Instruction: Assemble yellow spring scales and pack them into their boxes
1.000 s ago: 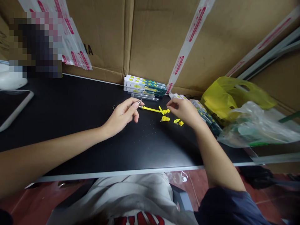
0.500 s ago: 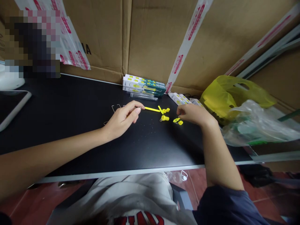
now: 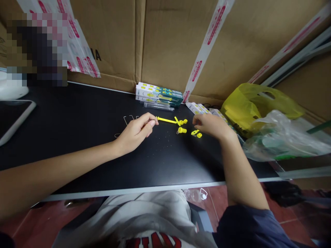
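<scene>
My left hand [image 3: 138,133] is closed in a pinch at the left end of a yellow rod [image 3: 167,120]; what lies between its fingertips is too small to make out. Small yellow parts [image 3: 181,121] lie at the rod's right end. Below them sits a yellow cylindrical piece [image 3: 182,130] with a bit of metal at its left. My right hand [image 3: 210,124] hovers with curled fingers just above a flat yellow piece [image 3: 194,132] and a yellow cap [image 3: 199,135]; its fingertips are partly hidden. Bent metal wires [image 3: 128,118] lie behind my left hand.
Printed boxes [image 3: 159,94] and clear tubes [image 3: 158,106] stand at the cardboard wall. More boxes [image 3: 198,108] lie behind my right hand. A yellow bag [image 3: 240,103] and a clear bag [image 3: 287,137] are at the right. A white-edged device [image 3: 15,120] lies far left.
My left fingertips have shifted slightly, and more of the rod's left end shows. My right hand has moved a little to the left.
</scene>
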The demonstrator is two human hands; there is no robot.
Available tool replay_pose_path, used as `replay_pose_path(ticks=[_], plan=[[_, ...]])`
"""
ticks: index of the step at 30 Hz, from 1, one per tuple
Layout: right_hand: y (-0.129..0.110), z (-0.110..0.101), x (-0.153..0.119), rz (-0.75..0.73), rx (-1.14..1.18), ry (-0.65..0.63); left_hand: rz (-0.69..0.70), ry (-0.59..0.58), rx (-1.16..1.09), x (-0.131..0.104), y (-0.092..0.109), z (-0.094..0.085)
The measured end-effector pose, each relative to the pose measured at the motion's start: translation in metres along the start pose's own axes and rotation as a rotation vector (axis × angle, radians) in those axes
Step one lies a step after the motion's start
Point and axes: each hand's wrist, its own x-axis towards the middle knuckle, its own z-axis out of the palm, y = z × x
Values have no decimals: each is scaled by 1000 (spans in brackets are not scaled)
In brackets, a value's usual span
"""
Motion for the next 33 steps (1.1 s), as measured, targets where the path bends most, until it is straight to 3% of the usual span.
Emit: replay_pose_path(ticks=[7,14,19,23,27,33], plan=[[5,1,-1,29,-9,-119,-10,-25,2,0,0,0],[4,9,7,-41,11,-173,-2,-37,24,-1,1,0],[4,5,7,-69,79,-23,4,-48,68,0,1,1],[-14,-2,1,-283,519,95,11,-51,101,-1,2,2],[-51,0,-7,-466,1184,-80,19,-40,137,-1,4,1],[-83,13,-8,-527,1554,-120,54,-40,213,-1,1,1]])
